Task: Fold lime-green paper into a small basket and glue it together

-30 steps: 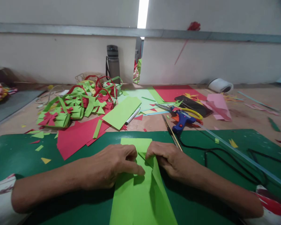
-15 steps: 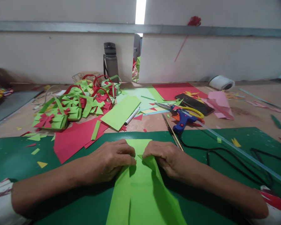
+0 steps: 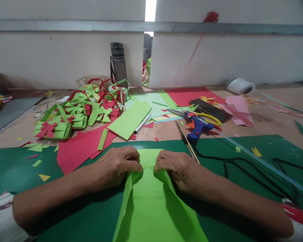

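Note:
A long sheet of bright green paper [image 3: 151, 205] lies on the green cutting mat [image 3: 73, 215], its two long sides folded up and standing partly raised. My left hand [image 3: 118, 166] pinches the folded left edge near the far end, thumb and fingers closed on the paper. Opposite it, my right hand [image 3: 175, 168] grips the right edge in the same way. Between the hands, small slanted folds show in the paper, and its far end lies flat. The fingertips beneath the folds are hidden.
Behind the mat are a blue glue gun [image 3: 198, 127], scissors [image 3: 176, 113], a craft knife [image 3: 187, 141], a white marker [image 3: 142, 123] and red paper [image 3: 78, 148]. Small paper baskets [image 3: 53, 129] are heaped at left. A bottle [image 3: 118, 64] stands by the wall. A black cord [image 3: 244, 168] crosses the mat's right.
The left side flap, lying folded inward before, now stands raised and opened outward. My left hand has shifted slightly left; the right hand keeps its grip. The view has tilted slightly.

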A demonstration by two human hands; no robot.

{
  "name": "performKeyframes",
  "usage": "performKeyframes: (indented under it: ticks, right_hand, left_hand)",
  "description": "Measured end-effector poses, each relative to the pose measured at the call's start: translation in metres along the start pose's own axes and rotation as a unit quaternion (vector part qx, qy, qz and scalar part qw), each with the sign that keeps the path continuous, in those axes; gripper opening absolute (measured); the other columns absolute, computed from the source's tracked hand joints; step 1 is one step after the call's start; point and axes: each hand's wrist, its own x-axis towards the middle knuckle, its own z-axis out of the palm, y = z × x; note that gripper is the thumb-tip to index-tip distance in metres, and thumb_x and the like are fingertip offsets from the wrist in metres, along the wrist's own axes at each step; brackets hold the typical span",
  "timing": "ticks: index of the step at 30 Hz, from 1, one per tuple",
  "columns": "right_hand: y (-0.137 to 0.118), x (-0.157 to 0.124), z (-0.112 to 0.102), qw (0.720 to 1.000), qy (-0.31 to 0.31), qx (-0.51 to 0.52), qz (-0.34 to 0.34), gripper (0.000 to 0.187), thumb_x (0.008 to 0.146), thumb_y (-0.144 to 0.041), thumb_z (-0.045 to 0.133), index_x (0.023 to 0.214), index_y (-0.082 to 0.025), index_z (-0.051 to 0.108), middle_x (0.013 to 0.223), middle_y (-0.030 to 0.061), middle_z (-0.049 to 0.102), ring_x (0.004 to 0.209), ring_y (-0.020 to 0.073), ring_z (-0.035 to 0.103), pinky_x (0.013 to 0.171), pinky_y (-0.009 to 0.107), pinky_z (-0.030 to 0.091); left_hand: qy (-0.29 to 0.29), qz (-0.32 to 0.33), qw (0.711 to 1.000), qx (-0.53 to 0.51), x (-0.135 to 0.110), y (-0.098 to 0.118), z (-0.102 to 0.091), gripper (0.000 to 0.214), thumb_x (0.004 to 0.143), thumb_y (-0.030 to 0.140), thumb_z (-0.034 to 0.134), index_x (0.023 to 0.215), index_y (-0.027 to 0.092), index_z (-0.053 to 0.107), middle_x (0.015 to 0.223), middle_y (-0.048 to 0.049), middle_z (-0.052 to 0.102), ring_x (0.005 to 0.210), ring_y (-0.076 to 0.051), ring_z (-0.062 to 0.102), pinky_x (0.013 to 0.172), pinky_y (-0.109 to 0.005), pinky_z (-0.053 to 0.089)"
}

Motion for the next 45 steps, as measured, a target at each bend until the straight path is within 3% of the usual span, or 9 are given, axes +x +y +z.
performKeyframes:
  ticks: [8,16,21,29,36,40,45]
  right_hand:
    - [0.003,0.002,-0.002,0.999,-0.028,-0.041,0.004,0.025,0.079,-0.007,0.047,0.082,-0.018,0.068,0.074,0.0028,0.052,0.066,0.012,0.048,0.056,0.023,0.033]
    - [0.011,0.008,-0.015,0.992,-0.087,-0.084,-0.023,0.046,0.07,0.004,0.043,0.095,-0.025,0.068,0.073,0.0007,0.051,0.064,0.0115,0.046,0.057,0.023,0.031]
    - [0.016,0.011,-0.018,0.993,-0.1,-0.066,-0.02,0.047,0.071,0.004,0.042,0.096,-0.025,0.069,0.074,0.0009,0.053,0.065,0.0119,0.049,0.057,0.023,0.032]
    - [0.018,0.012,-0.015,0.994,-0.086,-0.055,-0.026,0.049,0.068,0.005,0.042,0.094,-0.025,0.07,0.072,0.0005,0.053,0.064,0.0115,0.049,0.058,0.023,0.032]
    - [0.026,0.014,-0.018,0.994,-0.1,0.019,-0.035,0.05,0.063,0.008,0.042,0.088,-0.023,0.073,0.073,0.0002,0.056,0.064,0.0108,0.049,0.057,0.022,0.034]
    - [0.029,0.015,-0.019,0.989,-0.128,0.075,-0.021,0.038,0.064,0.006,0.047,0.078,-0.018,0.073,0.073,0.0008,0.058,0.065,0.0108,0.052,0.059,0.021,0.037]
    - [0.021,0.017,-0.019,0.994,-0.106,0.035,-0.003,0.021,0.076,-0.006,0.051,0.07,-0.016,0.068,0.067,0.0001,0.054,0.061,0.0106,0.049,0.056,0.021,0.034]
  left_hand:
    - [-0.04,-0.02,0.999,0.0,0.006,0.0,-0.005,0.036,0.082,0.003,0.045,0.1,0.027,0.064,0.082,-0.0015,0.054,0.071,-0.012,0.05,0.061,-0.022,0.038]
    - [-0.107,0.01,0.99,0.094,0.011,-0.003,-0.014,0.046,0.081,0.001,0.042,0.11,0.034,0.058,0.091,-0.0006,0.054,0.074,-0.013,0.05,0.063,-0.026,0.034]
    - [-0.147,0.024,0.982,0.116,0.014,-0.004,-0.019,0.044,0.083,0.005,0.044,0.116,0.033,0.053,0.091,-0.0005,0.052,0.076,-0.014,0.049,0.065,-0.027,0.034]
    - [-0.168,0.047,0.975,0.135,0.016,-0.005,-0.018,0.044,0.085,0.013,0.049,0.123,0.036,0.047,0.093,-0.0011,0.05,0.077,-0.016,0.048,0.071,-0.029,0.035]
    - [-0.141,0.063,0.978,0.143,0.017,-0.009,-0.015,0.038,0.086,0.014,0.048,0.117,0.036,0.052,0.089,-0.0018,0.05,0.077,-0.016,0.049,0.066,-0.029,0.032]
    - [-0.136,0.058,0.981,0.128,0.018,-0.01,-0.014,0.038,0.085,0.013,0.05,0.116,0.036,0.054,0.089,-0.0019,0.051,0.076,-0.016,0.049,0.063,-0.029,0.03]
    - [-0.148,0.062,0.979,0.121,0.02,-0.01,-0.017,0.04,0.084,0.013,0.052,0.116,0.037,0.054,0.09,-0.0014,0.051,0.076,-0.015,0.049,0.063,-0.028,0.031]
